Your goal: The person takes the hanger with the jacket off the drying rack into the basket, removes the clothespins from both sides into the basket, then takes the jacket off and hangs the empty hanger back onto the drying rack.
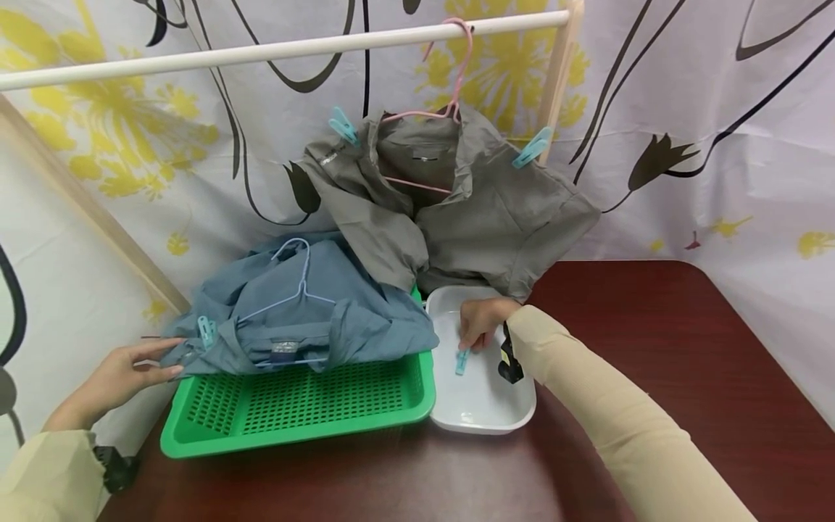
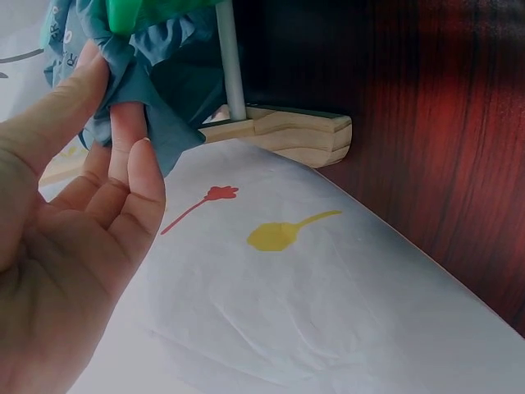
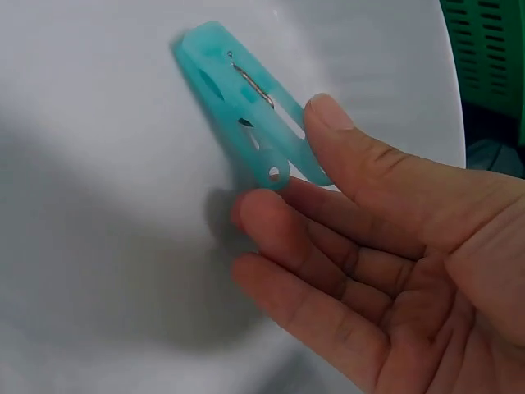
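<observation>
My right hand (image 1: 481, 322) reaches into a white tray (image 1: 485, 417) and pinches a light-blue clothespin (image 3: 242, 103) between thumb and fingers. My left hand (image 1: 124, 373) pinches the edge of a blue shirt (image 1: 391, 326), its thumb and fingers on either side of the cloth in the left wrist view. The shirt lies over a green basket (image 1: 300, 431) with a light-blue hanger (image 1: 303, 283) in its collar. One clothespin (image 1: 207, 331) sits on the shirt near my left hand.
A grey shirt (image 1: 515, 225) hangs on a pink hanger (image 1: 457, 94) from a white rail (image 1: 280, 49), with clothespins (image 1: 533, 147) at both shoulders. Its lower part hangs behind the white tray. The dark red table (image 1: 626, 326) extends to the right.
</observation>
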`<state>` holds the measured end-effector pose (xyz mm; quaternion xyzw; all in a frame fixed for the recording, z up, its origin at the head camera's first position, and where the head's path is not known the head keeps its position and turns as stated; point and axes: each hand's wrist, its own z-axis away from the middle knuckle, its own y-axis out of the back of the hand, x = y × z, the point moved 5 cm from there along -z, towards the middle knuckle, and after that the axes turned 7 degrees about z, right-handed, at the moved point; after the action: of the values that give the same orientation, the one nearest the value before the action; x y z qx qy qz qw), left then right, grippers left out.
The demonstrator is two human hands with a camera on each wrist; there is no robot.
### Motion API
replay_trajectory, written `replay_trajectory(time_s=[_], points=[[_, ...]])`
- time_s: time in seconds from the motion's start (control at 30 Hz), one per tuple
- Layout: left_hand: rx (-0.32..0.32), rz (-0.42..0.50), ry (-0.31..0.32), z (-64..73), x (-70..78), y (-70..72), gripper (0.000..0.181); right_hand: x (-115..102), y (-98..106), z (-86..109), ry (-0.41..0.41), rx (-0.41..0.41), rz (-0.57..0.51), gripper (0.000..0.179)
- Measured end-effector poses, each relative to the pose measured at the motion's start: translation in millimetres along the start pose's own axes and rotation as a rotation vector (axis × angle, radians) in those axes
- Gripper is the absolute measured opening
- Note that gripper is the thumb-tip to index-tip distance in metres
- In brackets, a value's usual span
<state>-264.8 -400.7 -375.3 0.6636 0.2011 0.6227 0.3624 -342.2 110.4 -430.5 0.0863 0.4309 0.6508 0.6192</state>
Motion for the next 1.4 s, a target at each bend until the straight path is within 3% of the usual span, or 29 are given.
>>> replay_trajectory(time_s=[0.3,0.57,0.87,1.2,1.4], points=[[0.004,-0.02,-0.001,-0.2,3.9,1.0,0.05,0.5,2.1,3.4,0.002,0.049,-0.068,0.01],[-0.015,0.003,0.022,-1.5,6.2,-0.9,0.053,5.6,1.0,3.7,-0.012,0.069,-0.074,0.008],[-0.021,0.0,0.017,-1.6,3.8,-1.9,0.054,3.6,9.1,14.9,0.039,0.125,-0.033,0.008],[-0.036,-0.006,0.042,0.6,-1.4,-0.5,0.057,-18.4,30.8,35.6,0.108,0.214,0.04,0.011],[-0.046,-0.004,0.052,2.4,-1.2,-0.8,0.057,-42.2,40.1,52.6,0.195,0.245,0.091,0.012]])
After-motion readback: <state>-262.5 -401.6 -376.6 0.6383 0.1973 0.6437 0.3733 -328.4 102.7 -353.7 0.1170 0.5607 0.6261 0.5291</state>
